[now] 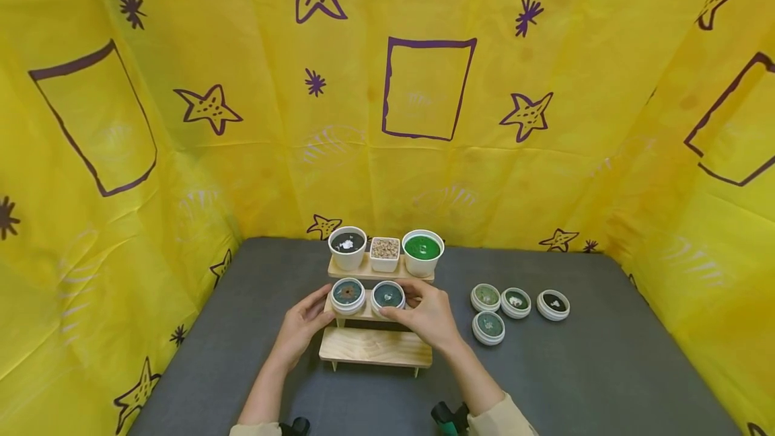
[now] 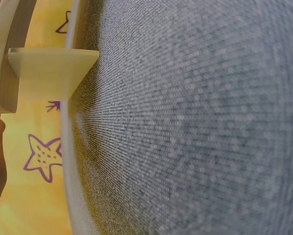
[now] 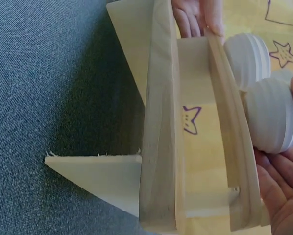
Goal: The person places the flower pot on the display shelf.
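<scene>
A small three-tier wooden stand (image 1: 375, 346) sits on the table. On its middle tier are two white ribbed jars with dark teal contents, the left jar (image 1: 348, 293) having a brown centre and the right jar (image 1: 389, 295) a pale patch. My right hand (image 1: 431, 315) holds the right jar between thumb in front and fingers behind. At the tier's left end, my left hand (image 1: 299, 325) grips the wood, thumb toward the front, beside the left jar. From the right wrist, both ribbed jars (image 3: 271, 120) show side-on against the tier.
The top tier bears a white cup with black contents (image 1: 348, 247), a square cup of tan bits (image 1: 385, 253) and a cup with green contents (image 1: 422, 251). Several small jars (image 1: 489, 328) stand on the grey table (image 1: 242, 301) at right. Yellow cloth (image 1: 424, 180) surrounds the table.
</scene>
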Available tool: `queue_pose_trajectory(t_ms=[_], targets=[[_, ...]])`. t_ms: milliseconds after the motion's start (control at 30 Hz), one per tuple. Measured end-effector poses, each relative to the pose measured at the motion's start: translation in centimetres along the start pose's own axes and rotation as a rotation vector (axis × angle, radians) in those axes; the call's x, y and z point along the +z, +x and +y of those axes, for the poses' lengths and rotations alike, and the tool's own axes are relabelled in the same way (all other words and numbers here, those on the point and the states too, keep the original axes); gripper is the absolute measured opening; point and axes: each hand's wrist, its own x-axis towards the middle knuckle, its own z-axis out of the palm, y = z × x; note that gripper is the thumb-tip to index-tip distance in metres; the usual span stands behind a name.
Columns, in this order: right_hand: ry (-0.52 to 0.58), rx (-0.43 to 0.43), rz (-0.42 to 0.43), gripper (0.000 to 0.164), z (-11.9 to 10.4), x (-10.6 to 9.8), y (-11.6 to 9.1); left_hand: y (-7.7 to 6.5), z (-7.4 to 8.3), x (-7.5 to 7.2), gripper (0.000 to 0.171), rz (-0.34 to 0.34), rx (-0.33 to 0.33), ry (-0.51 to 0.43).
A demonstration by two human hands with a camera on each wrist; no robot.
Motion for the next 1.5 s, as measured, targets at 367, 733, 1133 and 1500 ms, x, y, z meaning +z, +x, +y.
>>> queue_pose_trajectory(t_ms=[367,733,1133,1500], targets=[[-0.022,-0.009,-0.001,0.050,-0.34,0.39,0.37,0.02,0.39,0.15,0.062,-0.004,0.025,0.001],[-0.027,-0.023,0.009,0.051,-0.16,0.77,0.33,0.06,0.14,0.23,0.060,0.016,0.047,0.010],[-0.067,-0.043,0.016,0.051,-0.12,0.86,0.24,0.14,-0.12,0.23,0.061,0.013,0.030,0.009],[-0.048,-0.054,0.011,0.052,0.02,0.62,0.25,0.14,-0.11,0.15,0.062,0.010,-0.002,-0.013]])
